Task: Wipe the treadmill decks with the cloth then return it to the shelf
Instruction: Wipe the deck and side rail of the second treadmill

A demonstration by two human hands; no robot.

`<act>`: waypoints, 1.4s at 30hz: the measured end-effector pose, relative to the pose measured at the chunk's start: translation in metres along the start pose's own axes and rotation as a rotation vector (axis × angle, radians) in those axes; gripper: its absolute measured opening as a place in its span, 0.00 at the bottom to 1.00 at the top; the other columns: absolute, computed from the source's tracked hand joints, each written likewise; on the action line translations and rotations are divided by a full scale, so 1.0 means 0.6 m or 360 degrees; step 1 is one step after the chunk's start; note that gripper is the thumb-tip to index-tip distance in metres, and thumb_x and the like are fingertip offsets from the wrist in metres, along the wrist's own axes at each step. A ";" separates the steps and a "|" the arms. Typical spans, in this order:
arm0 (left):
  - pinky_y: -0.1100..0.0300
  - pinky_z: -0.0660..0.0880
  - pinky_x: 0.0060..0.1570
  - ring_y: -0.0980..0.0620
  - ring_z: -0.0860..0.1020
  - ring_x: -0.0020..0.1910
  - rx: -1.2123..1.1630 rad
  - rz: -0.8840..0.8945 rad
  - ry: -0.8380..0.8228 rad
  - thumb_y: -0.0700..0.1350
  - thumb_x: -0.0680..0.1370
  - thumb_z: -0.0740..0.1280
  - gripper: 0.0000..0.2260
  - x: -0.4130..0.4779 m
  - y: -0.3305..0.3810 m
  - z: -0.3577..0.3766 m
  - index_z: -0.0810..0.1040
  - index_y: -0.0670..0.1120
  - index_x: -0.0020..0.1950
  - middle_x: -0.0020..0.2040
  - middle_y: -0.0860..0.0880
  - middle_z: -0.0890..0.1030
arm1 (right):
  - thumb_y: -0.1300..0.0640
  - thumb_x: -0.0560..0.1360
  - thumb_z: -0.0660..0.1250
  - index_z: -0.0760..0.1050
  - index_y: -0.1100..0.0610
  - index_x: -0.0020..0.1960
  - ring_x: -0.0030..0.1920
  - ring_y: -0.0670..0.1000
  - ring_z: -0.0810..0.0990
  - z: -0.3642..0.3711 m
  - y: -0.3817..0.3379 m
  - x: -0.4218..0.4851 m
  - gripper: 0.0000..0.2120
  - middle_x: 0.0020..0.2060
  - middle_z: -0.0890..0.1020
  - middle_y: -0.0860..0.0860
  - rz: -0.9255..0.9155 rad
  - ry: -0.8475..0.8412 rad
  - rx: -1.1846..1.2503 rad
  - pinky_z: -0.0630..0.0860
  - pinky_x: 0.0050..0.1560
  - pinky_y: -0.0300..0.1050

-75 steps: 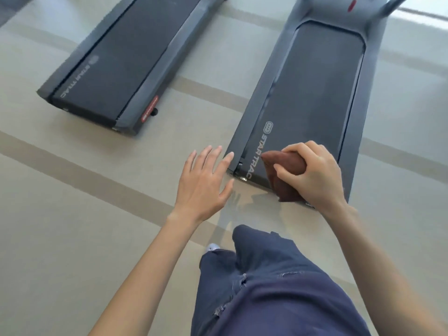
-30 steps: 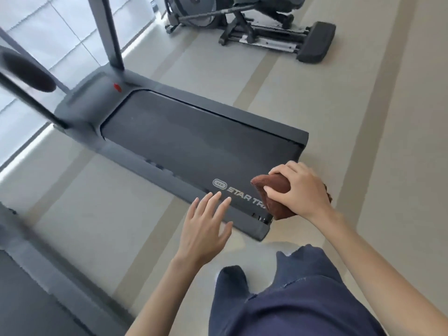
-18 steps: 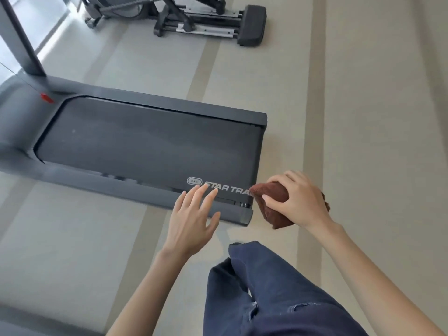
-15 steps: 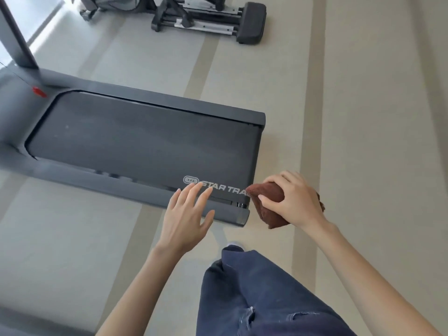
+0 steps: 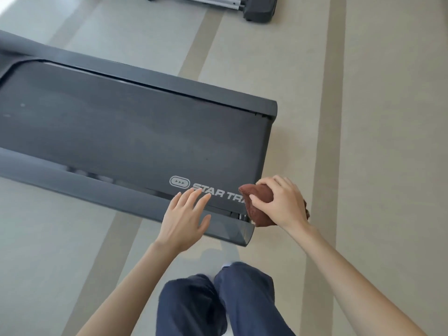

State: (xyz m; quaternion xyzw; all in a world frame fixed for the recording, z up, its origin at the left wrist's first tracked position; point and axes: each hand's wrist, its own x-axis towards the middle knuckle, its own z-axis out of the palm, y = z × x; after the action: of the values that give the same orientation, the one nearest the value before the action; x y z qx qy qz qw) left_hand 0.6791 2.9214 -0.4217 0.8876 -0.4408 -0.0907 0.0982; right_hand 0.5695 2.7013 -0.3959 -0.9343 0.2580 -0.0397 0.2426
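Right hand [image 5: 282, 204] grips bunched brown cloth [image 5: 258, 206] at treadmill deck [image 5: 126, 132] corner, lower right — likely carrying it; left hand [image 5: 184, 218] open, fingers spread — balance.

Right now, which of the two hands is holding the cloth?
The right hand, its fingers curled round the brown cloth at the end corner of the treadmill. The left hand is spread open and holds nothing.

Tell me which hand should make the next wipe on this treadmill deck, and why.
Right. The right hand grips the brown cloth at the rear corner of the treadmill deck, so it can likely sweep straight on. The left hand is open and holds nothing, over the near side rail.
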 end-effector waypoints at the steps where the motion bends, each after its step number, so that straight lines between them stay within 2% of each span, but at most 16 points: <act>1: 0.45 0.67 0.64 0.42 0.74 0.63 0.0014 0.0025 -0.0013 0.50 0.74 0.64 0.21 0.016 -0.020 0.050 0.75 0.44 0.64 0.62 0.43 0.77 | 0.45 0.69 0.71 0.78 0.50 0.49 0.45 0.52 0.74 0.049 0.022 0.009 0.12 0.43 0.78 0.47 0.0001 0.0001 -0.0007 0.68 0.47 0.45; 4: 0.44 0.69 0.63 0.42 0.74 0.62 0.0040 0.0090 -0.0077 0.48 0.72 0.70 0.21 0.065 -0.083 0.200 0.75 0.43 0.63 0.62 0.42 0.77 | 0.45 0.69 0.70 0.78 0.50 0.49 0.46 0.52 0.74 0.193 0.096 0.044 0.12 0.43 0.79 0.47 0.0014 -0.0023 -0.0051 0.69 0.47 0.46; 6: 0.45 0.69 0.62 0.41 0.74 0.62 0.0058 0.0105 -0.0098 0.48 0.72 0.70 0.21 0.098 -0.125 0.289 0.76 0.43 0.63 0.62 0.42 0.77 | 0.45 0.69 0.70 0.78 0.49 0.49 0.46 0.53 0.74 0.283 0.148 0.068 0.12 0.44 0.79 0.47 0.0014 -0.0035 -0.0077 0.69 0.47 0.46; 12: 0.44 0.68 0.63 0.41 0.73 0.64 0.0169 0.0250 -0.0048 0.49 0.73 0.69 0.21 0.188 -0.209 0.506 0.76 0.43 0.63 0.63 0.42 0.76 | 0.44 0.68 0.70 0.78 0.49 0.47 0.44 0.53 0.74 0.519 0.255 0.136 0.12 0.42 0.78 0.47 -0.0124 0.0055 -0.0190 0.72 0.45 0.49; 17: 0.46 0.60 0.69 0.44 0.66 0.70 0.0132 0.0239 -0.0009 0.51 0.76 0.63 0.22 0.242 -0.233 0.619 0.71 0.44 0.68 0.70 0.44 0.70 | 0.43 0.70 0.69 0.79 0.49 0.49 0.44 0.54 0.75 0.633 0.313 0.173 0.13 0.42 0.78 0.48 -0.0139 0.0248 -0.0299 0.71 0.42 0.49; 23: 0.45 0.63 0.68 0.45 0.67 0.70 0.0054 0.0185 -0.0023 0.50 0.75 0.62 0.22 0.265 -0.238 0.676 0.72 0.45 0.68 0.70 0.45 0.70 | 0.39 0.68 0.71 0.79 0.48 0.54 0.46 0.55 0.76 0.702 0.343 0.148 0.19 0.47 0.79 0.50 0.0014 0.0370 -0.0436 0.71 0.41 0.49; 26: 0.46 0.58 0.70 0.46 0.65 0.71 0.0005 0.0151 -0.0034 0.52 0.75 0.56 0.24 0.262 -0.238 0.691 0.70 0.46 0.69 0.71 0.46 0.69 | 0.37 0.68 0.69 0.79 0.47 0.52 0.45 0.54 0.76 0.710 0.347 0.149 0.18 0.46 0.78 0.49 0.0005 0.0420 -0.0467 0.70 0.40 0.47; 29: 0.46 0.55 0.70 0.46 0.64 0.72 -0.0011 0.0182 -0.0019 0.52 0.75 0.56 0.24 0.276 -0.244 0.704 0.70 0.47 0.70 0.71 0.46 0.68 | 0.39 0.69 0.66 0.79 0.48 0.45 0.42 0.54 0.75 0.717 0.360 0.183 0.14 0.41 0.78 0.48 -0.0144 0.0554 -0.0483 0.67 0.39 0.47; 32: 0.44 0.55 0.70 0.46 0.61 0.73 -0.0039 0.0235 0.0019 0.52 0.75 0.56 0.24 0.290 -0.250 0.714 0.69 0.47 0.70 0.72 0.46 0.66 | 0.40 0.69 0.67 0.78 0.49 0.42 0.41 0.54 0.74 0.721 0.367 0.254 0.13 0.40 0.77 0.48 -0.0262 0.0628 -0.0477 0.67 0.39 0.47; 36: 0.44 0.56 0.70 0.47 0.59 0.74 -0.0081 0.0237 0.0071 0.52 0.75 0.58 0.24 0.290 -0.250 0.718 0.69 0.47 0.70 0.73 0.47 0.65 | 0.39 0.70 0.66 0.79 0.51 0.45 0.45 0.54 0.75 0.706 0.360 0.415 0.16 0.43 0.79 0.51 -0.0053 0.0584 -0.0453 0.65 0.42 0.45; 39: 0.43 0.58 0.69 0.48 0.59 0.74 -0.0099 0.0249 0.0119 0.52 0.74 0.59 0.24 0.293 -0.253 0.723 0.70 0.48 0.70 0.73 0.48 0.65 | 0.38 0.71 0.64 0.77 0.50 0.48 0.48 0.55 0.74 0.693 0.361 0.527 0.17 0.46 0.78 0.51 -0.0009 0.0501 -0.0453 0.65 0.44 0.47; 42: 0.43 0.59 0.69 0.48 0.60 0.73 -0.0077 0.0249 0.0123 0.52 0.73 0.59 0.24 0.300 -0.255 0.723 0.70 0.48 0.69 0.73 0.48 0.66 | 0.38 0.72 0.62 0.77 0.50 0.50 0.51 0.55 0.73 0.691 0.361 0.572 0.17 0.48 0.78 0.50 0.0048 0.0462 -0.0451 0.66 0.47 0.49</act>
State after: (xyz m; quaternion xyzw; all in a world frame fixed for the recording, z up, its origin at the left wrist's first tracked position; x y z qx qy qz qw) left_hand 0.7958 2.8272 -0.8921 0.8506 -0.5024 -0.0592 0.1434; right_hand 0.8482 2.5465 -0.8803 -0.9397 0.3071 -0.1335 0.0695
